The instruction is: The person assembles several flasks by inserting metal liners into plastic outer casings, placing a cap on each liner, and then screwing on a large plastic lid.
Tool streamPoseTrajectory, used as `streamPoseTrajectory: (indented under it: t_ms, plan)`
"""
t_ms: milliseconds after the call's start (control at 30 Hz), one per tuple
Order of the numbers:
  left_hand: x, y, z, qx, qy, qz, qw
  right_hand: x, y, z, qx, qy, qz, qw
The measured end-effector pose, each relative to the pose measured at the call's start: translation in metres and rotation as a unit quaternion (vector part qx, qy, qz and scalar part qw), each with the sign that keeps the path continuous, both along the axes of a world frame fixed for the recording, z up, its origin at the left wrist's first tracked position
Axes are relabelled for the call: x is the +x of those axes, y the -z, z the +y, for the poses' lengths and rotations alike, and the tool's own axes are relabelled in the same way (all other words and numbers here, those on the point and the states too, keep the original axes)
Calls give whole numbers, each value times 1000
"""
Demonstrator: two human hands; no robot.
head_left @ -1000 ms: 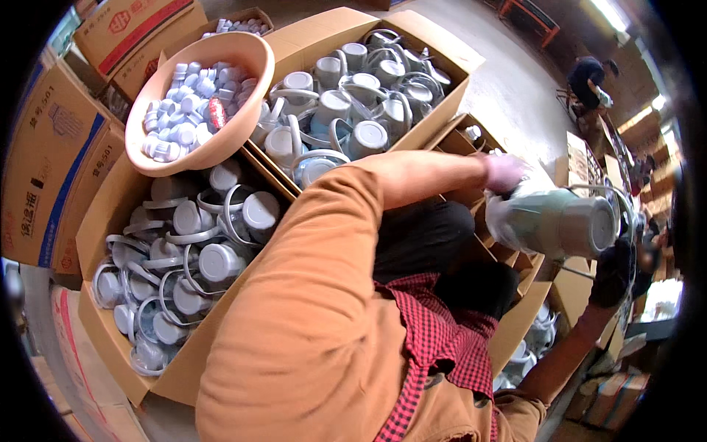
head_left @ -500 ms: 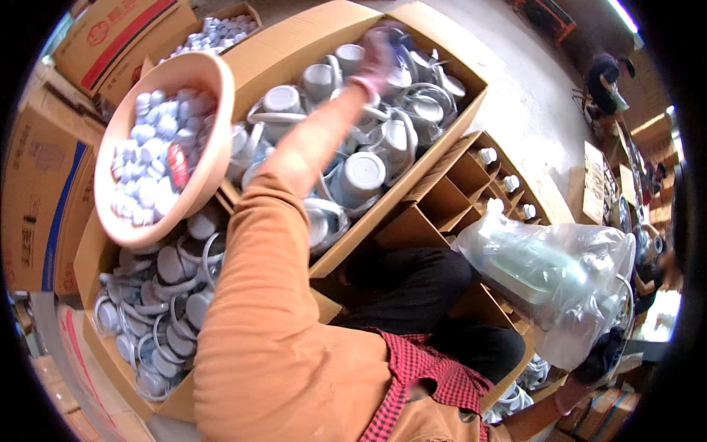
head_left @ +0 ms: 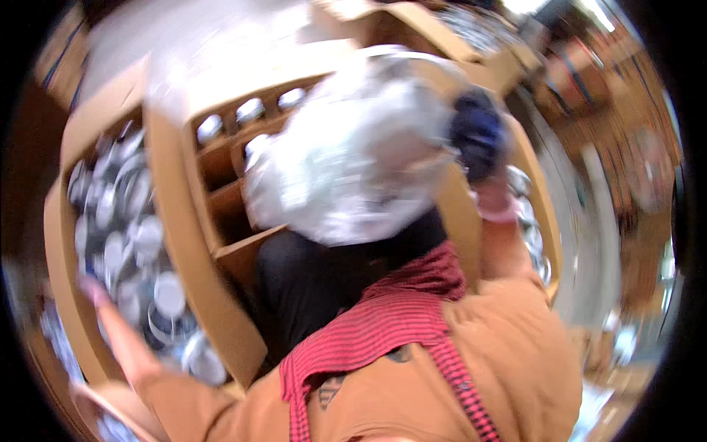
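Observation:
A clear plastic bag [head_left: 353, 155], puffed out and crinkled, lies over my knees and the divided carton. A faint pale green shows through it, but the contents are blurred. My right hand [head_left: 479, 140], in a dark blue glove with a pink cuff, is closed at the bag's right edge. My left hand [head_left: 92, 286] reaches into a long carton at the left, against its outer wall. Grey-topped pieces with looped handles [head_left: 147, 239] fill that carton beside the hand. Motion smears the left fingers, and whether they hold anything is hidden.
White-capped bottles [head_left: 250, 110] stand in the far cells of the divided carton [head_left: 221, 177]. More grey pieces [head_left: 530, 228] lie in a carton beyond my right arm. A pinkish tub [head_left: 121, 405] is at the lower left. Another open carton [head_left: 412, 29] stands farther ahead.
The view has swung right, bringing the bag to mid-picture. My left hand has left the far end of the long carton for its outer wall. My right hand stays at the bag.

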State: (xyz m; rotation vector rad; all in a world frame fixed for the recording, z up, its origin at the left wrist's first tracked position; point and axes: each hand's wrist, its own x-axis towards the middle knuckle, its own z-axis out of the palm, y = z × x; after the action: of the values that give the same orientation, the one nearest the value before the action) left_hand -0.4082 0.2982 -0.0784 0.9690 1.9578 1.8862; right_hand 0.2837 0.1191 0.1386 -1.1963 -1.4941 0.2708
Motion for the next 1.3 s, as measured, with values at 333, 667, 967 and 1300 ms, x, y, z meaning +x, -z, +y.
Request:
streamPoseTrajectory:
  t_ms: [333,667,967,1300]
  plan:
    - [368,-64,-153,-108,504,-214,830,-17,-24,-72,-19,-86,297,951]
    - [662,-127,-97,-126,748,-339,556,217,-22,-220,240,340,81,906]
    - [795,-38,-214,130,733,343,573,391,32,-251,215,444,254,832]
    - [793,-56,-247,70,733,589,334,430,87,-107,-191,295,-263,899]
